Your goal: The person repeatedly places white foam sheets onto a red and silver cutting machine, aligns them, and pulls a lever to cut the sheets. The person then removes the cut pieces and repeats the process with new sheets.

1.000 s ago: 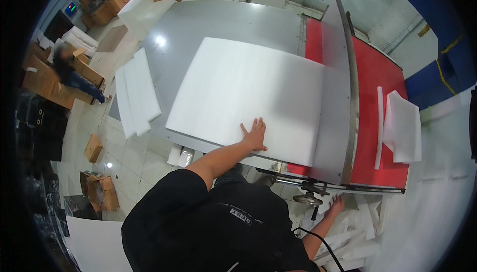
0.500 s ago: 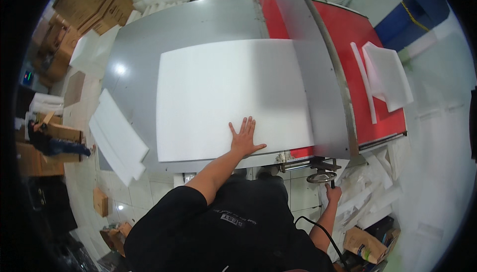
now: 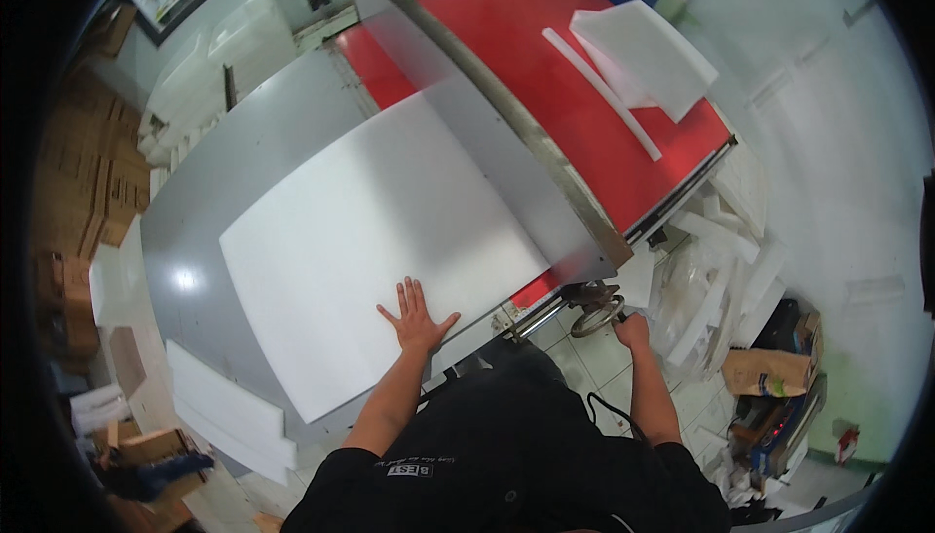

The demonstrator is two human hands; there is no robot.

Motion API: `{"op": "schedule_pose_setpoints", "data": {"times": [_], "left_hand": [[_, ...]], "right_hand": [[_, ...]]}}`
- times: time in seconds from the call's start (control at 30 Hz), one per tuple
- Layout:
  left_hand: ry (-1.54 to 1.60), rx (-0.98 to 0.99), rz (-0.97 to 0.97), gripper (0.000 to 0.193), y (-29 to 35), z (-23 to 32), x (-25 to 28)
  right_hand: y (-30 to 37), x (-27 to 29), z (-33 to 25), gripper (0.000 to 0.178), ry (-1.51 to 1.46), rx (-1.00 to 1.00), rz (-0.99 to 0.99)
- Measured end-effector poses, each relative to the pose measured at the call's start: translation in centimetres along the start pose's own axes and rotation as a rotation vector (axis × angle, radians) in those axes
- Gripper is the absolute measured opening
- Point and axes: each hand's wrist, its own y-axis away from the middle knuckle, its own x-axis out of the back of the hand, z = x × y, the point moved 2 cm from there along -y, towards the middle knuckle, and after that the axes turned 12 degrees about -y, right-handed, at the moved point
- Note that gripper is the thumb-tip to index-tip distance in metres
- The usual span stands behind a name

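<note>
A large white foam sheet [image 3: 341, 241] lies flat on the grey machine table [image 3: 180, 192], its right edge along an upright grey metal panel [image 3: 487, 129]. My left hand [image 3: 416, 323] rests palm down near the sheet's front edge, fingers spread. Below the panel's near end is a metal handwheel [image 3: 596, 319]. My right hand [image 3: 632, 329] is closed around the handle at its right side; the fingers partly hide that handle.
Beyond the panel, a red table surface [image 3: 526, 46] carries a white foam piece [image 3: 653, 51] and a thin foam strip [image 3: 604, 95]. Foam strips [image 3: 229, 411] overhang the grey table's left corner. Foam scraps [image 3: 706, 289] litter the floor at right. Cardboard boxes [image 3: 83, 182] stand far left; a person [image 3: 146, 475] is lower left.
My view has turned, so the table and panel now slant across it. My left hand stays flat on the foam sheet. The right hand keeps hold of the handwheel handle, which has swung slightly upward.
</note>
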Motion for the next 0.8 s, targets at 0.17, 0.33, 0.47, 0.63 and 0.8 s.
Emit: {"op": "schedule_pose_setpoints", "data": {"times": [0.17, 0.33, 0.47, 0.63, 0.8], "left_hand": [[-0.013, 0.008, 0.063, 0.124, 0.0, 0.2, -1.2], [-0.020, 0.031, 0.138, 0.122, 0.4, -0.2, -1.8], [-0.028, 0.048, 0.153, 0.120, 0.3, -0.1, -1.5], [-0.008, 0.076, 0.184, 0.122, 0.7, 0.2, -1.6], [0.018, 0.102, 0.239, 0.122, 0.9, 0.2, -2.0]], "right_hand": [[-0.6, -0.3, 0.5, 0.051, -0.019, 0.063, -0.056], [-0.9, -1.0, 1.4, 0.054, -0.038, 0.074, -0.132], [-1.6, -1.5, 2.6, 0.054, -0.064, 0.090, -0.084], [-2.2, -1.7, 2.5, 0.051, -0.065, 0.185, -0.075], [-1.8, -0.7, 0.7, 0.054, -0.061, 0.177, -0.161]]}}
